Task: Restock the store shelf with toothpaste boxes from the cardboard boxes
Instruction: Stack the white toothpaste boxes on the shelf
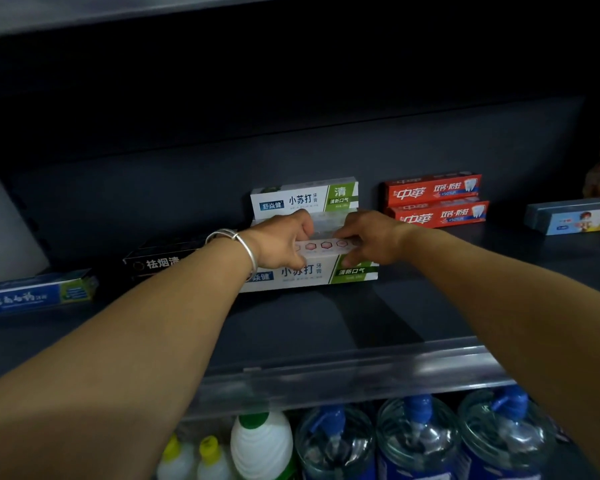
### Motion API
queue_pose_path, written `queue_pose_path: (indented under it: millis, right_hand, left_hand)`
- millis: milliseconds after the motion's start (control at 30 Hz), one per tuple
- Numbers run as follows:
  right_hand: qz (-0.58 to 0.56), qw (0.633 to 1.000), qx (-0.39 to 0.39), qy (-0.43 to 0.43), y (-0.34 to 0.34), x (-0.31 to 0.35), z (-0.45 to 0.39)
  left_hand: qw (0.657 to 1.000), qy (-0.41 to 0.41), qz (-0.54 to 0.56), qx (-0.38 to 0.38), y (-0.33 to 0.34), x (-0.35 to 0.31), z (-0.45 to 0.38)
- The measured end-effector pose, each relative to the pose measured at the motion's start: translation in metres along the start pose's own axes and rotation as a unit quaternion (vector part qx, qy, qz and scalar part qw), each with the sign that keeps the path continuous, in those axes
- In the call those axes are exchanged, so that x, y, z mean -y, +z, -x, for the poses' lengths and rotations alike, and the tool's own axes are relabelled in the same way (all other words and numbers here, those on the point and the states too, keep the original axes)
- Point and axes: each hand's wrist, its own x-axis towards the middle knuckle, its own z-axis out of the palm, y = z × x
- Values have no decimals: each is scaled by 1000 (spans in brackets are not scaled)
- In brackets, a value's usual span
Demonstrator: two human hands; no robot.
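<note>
Both hands grasp one white-and-green toothpaste box [321, 245] at the middle of the shelf [291, 327], its long axis running left to right. The left hand [284, 242] pinches its left end, the right hand [364, 239] its right end, so neither is nearer. The box sits on top of a matching box [309, 273] and just in front of a third [303, 199] farther back; the next push, I judge, goes straight away toward it.
</note>
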Motion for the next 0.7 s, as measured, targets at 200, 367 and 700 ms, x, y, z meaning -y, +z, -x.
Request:
queue_pose_path:
  millis: [200, 367, 700]
  right_hand:
    - [-19, 999, -5, 31, 13, -7, -4]
    - [-37, 997, -43, 51, 22, -10, -12]
    - [6, 994, -82, 78, 32, -6, -26]
  left_hand:
    - [998, -8, -26, -48, 4, 9, 6]
    - [994, -18, -75, -80, 10, 21, 16]
    - [998, -33, -21, -57, 27, 40, 34]
